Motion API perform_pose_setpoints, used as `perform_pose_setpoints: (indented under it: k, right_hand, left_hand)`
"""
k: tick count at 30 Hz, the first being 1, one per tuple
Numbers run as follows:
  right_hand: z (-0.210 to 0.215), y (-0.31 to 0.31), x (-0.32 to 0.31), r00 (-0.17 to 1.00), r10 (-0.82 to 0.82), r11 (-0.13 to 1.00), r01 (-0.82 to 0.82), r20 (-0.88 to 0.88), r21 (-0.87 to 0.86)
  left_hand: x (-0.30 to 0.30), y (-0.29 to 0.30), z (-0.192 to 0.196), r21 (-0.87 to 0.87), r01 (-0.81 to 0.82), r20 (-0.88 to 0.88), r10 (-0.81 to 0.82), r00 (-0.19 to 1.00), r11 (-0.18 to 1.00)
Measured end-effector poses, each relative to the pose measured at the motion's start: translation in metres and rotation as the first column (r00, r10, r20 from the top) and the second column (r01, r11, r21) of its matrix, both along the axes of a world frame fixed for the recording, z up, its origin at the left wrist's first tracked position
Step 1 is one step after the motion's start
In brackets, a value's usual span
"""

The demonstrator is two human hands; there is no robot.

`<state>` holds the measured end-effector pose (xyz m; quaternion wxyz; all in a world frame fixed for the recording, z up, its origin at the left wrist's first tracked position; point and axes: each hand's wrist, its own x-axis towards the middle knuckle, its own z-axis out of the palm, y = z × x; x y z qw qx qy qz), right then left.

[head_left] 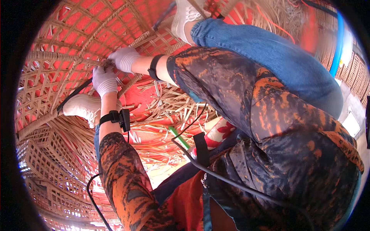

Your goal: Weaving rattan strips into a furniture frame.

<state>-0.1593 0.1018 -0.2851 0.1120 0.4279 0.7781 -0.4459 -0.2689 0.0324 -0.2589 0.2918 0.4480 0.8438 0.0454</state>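
A large, open-weave wicker basket [54,56] with cord-wrapped ribs fills the upper left. Against one of its ribs, both hands meet in white knit gloves. My left hand [104,81] is closed at the weave, thumb uppermost. Just beyond and to its right, my right hand [124,60] bends its fingers onto the same spot. The fingertips and whatever small strand lies between them are partly hidden. A dark rod [77,92] runs along the weave beside my left hand.
Loose cane strips [181,101] litter the red floor. A green-edged flat object [179,136] lies among them. My white shoes [83,107] flank the basket. Another lattice wicker piece [58,165] stands lower left. A black cable [231,184] crosses my body; a blue tube [338,44] is at right.
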Motion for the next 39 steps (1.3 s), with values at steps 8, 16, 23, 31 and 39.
perform_pose_setpoints:
  k: [8, 16, 23, 31, 39]
  right_hand:
    - [-0.006, 0.024, -0.012, 0.97, 0.235, 0.959, -0.221, 0.06, -0.179]
    - [0.028, 0.006, -0.004, 0.99, 0.124, 0.953, -0.138, 0.067, 0.272]
    - [0.05, -0.003, -0.008, 0.992, -0.113, 0.924, 0.122, 0.047, -0.362]
    - [-0.006, 0.005, -0.001, 0.996, -0.018, 0.979, 0.037, 0.092, -0.201]
    - [0.013, 0.018, 0.007, 0.987, 0.022, 0.99, -0.001, 0.156, -0.138]
  left_hand:
    - [0.002, 0.021, 0.017, -0.34, 0.164, -0.194, -0.239, 0.951, 0.926]
    - [-0.003, 0.021, 0.036, -0.532, 0.226, -0.06, -0.303, 0.951, 0.816]
    - [0.102, -0.02, 0.181, -0.516, 0.831, 0.238, -0.897, 0.373, 0.208]
    - [0.184, -0.021, 0.222, -0.137, 0.909, 0.884, -0.365, 0.291, 0.394]
    - [0.0, 0.002, 0.016, -0.176, -0.53, 0.171, 0.556, 0.813, 0.829]
